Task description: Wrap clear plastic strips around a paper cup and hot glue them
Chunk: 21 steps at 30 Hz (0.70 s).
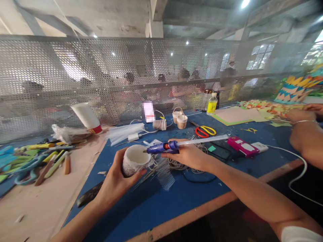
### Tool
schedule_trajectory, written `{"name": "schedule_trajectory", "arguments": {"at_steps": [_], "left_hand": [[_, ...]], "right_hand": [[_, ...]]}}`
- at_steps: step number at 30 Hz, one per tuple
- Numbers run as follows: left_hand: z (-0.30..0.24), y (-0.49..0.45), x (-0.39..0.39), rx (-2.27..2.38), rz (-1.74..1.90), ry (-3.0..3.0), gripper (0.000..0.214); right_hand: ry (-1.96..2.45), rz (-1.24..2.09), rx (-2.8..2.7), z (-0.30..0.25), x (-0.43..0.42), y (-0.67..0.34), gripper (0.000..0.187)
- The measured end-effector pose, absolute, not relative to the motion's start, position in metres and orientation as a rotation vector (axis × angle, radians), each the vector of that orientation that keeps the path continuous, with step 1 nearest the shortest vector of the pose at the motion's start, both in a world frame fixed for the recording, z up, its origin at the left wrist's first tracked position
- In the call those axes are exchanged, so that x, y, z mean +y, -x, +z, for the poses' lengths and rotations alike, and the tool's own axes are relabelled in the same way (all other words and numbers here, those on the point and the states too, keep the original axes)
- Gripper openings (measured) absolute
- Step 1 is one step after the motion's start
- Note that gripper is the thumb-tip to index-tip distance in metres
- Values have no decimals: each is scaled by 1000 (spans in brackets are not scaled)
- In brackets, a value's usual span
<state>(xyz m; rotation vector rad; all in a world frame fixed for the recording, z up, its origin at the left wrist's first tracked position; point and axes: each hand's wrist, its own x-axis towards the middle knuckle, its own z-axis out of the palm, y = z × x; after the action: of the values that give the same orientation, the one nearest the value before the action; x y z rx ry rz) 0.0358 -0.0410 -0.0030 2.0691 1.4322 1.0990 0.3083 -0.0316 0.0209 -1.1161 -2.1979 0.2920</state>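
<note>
My left hand (116, 176) is wrapped round a small white cup (131, 166) with a rough, textured outside, tilted so that its opening shows. In my right hand (190, 156) is a blue glue gun (160, 148), a long clear glue stick (205, 139) jutting from its back. The nozzle is at the cup's rim; whether it touches cannot be made out. Below my right hand lie a tangle of thin cord (178, 164) and a bundle of clear sticks (165, 176). A black-handled tool (89, 195) lies partly under my left wrist.
Scissors (205, 131), two small handled baskets (181, 121), a cord spool (159, 125) and a yellow-labelled bottle (212, 104) stand or lie farther back. A pink power strip (242, 147) is at right. Paper cups (87, 117) lean at left. Another person's arm (305, 134) reaches in from the right.
</note>
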Motion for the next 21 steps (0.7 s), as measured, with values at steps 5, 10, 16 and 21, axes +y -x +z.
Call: {"name": "schedule_trajectory", "arguments": {"at_steps": [5, 10, 16, 21], "left_hand": [[-7, -36, -38, 1387, 1086, -2054, 66], [-7, -36, -37, 1292, 1064, -2007, 67], [-8, -35, -38, 1247, 1010, -2040, 68], [-13, -30, -34, 1306, 1037, -2079, 68]], "right_hand": [[1170, 490, -2195, 30, -36, -310, 32], [1146, 478, -2120, 29, -35, -311, 31], [1078, 280, -2208, 23, -30, -311, 27], [1131, 227, -2222, 22, -31, -311, 26]]}}
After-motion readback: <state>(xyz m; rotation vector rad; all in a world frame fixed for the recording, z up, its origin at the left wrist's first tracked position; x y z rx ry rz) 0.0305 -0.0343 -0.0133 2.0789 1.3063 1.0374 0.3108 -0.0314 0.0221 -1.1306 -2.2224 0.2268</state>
